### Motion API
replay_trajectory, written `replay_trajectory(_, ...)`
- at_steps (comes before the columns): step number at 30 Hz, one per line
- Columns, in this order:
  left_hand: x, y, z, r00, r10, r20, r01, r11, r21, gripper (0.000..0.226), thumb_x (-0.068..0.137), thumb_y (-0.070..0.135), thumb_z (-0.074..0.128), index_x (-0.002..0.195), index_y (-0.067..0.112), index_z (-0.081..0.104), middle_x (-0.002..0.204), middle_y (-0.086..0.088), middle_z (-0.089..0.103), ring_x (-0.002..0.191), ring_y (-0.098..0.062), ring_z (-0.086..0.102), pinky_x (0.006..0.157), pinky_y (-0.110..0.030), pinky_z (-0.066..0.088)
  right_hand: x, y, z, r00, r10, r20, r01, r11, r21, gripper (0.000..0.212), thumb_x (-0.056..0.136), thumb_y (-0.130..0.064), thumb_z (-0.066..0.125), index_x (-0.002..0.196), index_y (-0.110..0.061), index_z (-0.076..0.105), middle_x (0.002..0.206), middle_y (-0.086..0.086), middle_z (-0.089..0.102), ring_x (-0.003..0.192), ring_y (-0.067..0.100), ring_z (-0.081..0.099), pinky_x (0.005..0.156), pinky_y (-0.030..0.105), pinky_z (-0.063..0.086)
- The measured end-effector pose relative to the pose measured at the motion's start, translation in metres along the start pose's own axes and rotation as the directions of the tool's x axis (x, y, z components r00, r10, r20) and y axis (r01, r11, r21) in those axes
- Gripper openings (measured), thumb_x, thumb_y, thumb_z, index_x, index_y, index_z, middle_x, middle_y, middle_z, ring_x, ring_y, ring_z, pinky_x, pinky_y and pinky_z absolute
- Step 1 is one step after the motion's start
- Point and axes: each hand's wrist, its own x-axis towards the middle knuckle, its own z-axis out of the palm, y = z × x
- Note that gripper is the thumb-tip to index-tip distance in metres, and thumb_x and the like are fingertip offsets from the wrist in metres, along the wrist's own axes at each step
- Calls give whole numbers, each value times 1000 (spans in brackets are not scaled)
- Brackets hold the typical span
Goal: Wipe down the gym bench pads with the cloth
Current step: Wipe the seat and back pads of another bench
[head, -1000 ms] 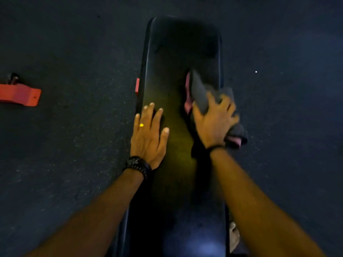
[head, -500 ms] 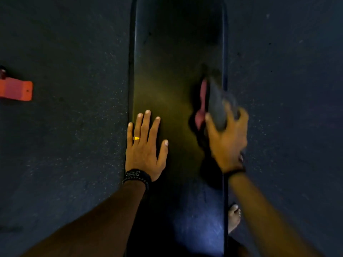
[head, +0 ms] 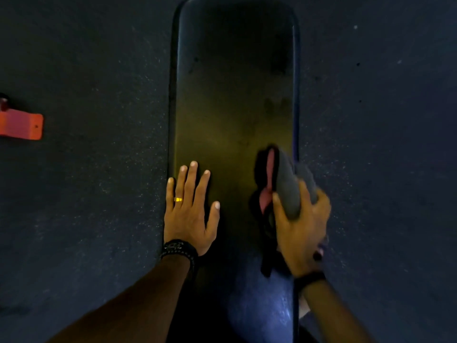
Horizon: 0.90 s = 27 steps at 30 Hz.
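A long black bench pad (head: 232, 90) runs away from me down the middle of the view. My left hand (head: 189, 211) lies flat on its left edge, fingers straight and spread, a ring on one finger. My right hand (head: 300, 226) grips a bunched grey cloth (head: 289, 184) with a pink side showing, and holds it against the pad's right edge. Part of the cloth hangs over that edge and part is hidden under my hand.
Dark speckled rubber floor (head: 86, 181) lies on both sides of the bench. An orange metal piece (head: 21, 126) sits on the floor at the far left. A bare foot (head: 303, 308) shows below the pad's right edge.
My right hand has drawn the cloth back toward me along the pad's right side. My left hand has stayed flat on the left edge. The view has shifted, showing more of the pad's far end.
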Motion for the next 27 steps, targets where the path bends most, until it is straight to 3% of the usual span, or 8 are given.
replay_trajectory(3, -1, -1, 0, 1000, 1, -1, -1, 1000, 2, 63, 96, 44, 31, 153, 18, 26, 165, -5, 10, 153, -22, 3, 123, -45, 1, 104, -40, 31, 993, -36, -113, 21, 991, -132, 65, 89, -65, 50, 144, -30, 42, 140, 12, 41, 129, 31, 40, 103, 54, 41)
replay_trajectory(6, 0, -1, -1, 1000, -11, 1, 11, 1000, -2, 64, 96, 45, 30, 154, 18, 25, 165, -4, 9, 153, -21, 1, 123, -43, -2, 161, -72, 47, 987, -54, -150, 16, 970, -244, 64, 89, -65, 48, 143, -31, 44, 141, 13, 40, 125, 32, 40, 99, 51, 39)
replay_trajectory(11, 0, -1, -1, 1000, 9, -8, -9, 1000, 21, 66, 94, 43, 33, 153, 16, 26, 164, -7, 12, 152, -23, 5, 123, -48, 3, 35, -36, 18, 917, -385, 99, 396, 861, -319, 58, 81, -51, 59, 135, -30, 50, 138, 12, 39, 118, 34, 41, 94, 48, 33)
replay_trajectory(15, 0, -4, 1, 999, 24, 23, -25, 999, 45, 72, 90, 47, 35, 154, 15, 26, 164, -9, 12, 152, -26, 7, 122, -48, 5, -33, -14, 7, 832, -484, 270, 552, 767, -328, 60, 73, -52, 53, 130, -33, 53, 128, 9, 42, 108, 32, 44, 88, 47, 31)
replay_trajectory(18, -1, -4, 0, 1000, 27, 4, -27, 999, 21, 66, 93, 43, 35, 152, 14, 28, 164, -9, 14, 152, -25, 7, 122, -48, 5, 46, -43, 26, 836, -508, 208, 548, 750, -369, 58, 79, -51, 56, 135, -34, 49, 135, 11, 43, 116, 34, 42, 93, 54, 34)
replay_trajectory(22, -2, -1, -2, 1000, 13, -3, -13, 1000, 3, 64, 96, 42, 33, 154, 18, 26, 165, -5, 12, 152, -22, 5, 123, -45, 2, 162, -105, 61, 928, -370, 49, 357, 841, -406, 57, 88, -59, 52, 137, -31, 50, 138, 14, 46, 124, 36, 43, 97, 55, 32)
replay_trajectory(24, -1, -1, -3, 1000, 16, 3, -16, 1000, -7, 63, 96, 42, 33, 154, 17, 26, 165, -5, 11, 152, -23, 6, 123, -46, 3, 162, -114, 64, 938, -347, 20, 325, 852, -410, 58, 87, -60, 52, 137, -30, 50, 139, 14, 46, 123, 35, 44, 96, 52, 33)
replay_trajectory(27, -1, -3, -1, 1000, 26, 2, -26, 1000, -5, 64, 94, 41, 34, 153, 16, 28, 164, -7, 13, 152, -25, 9, 122, -49, 7, 83, -83, 43, 918, -377, 126, 396, 838, -377, 61, 84, -55, 57, 138, -29, 49, 140, 12, 41, 122, 32, 39, 97, 48, 29)
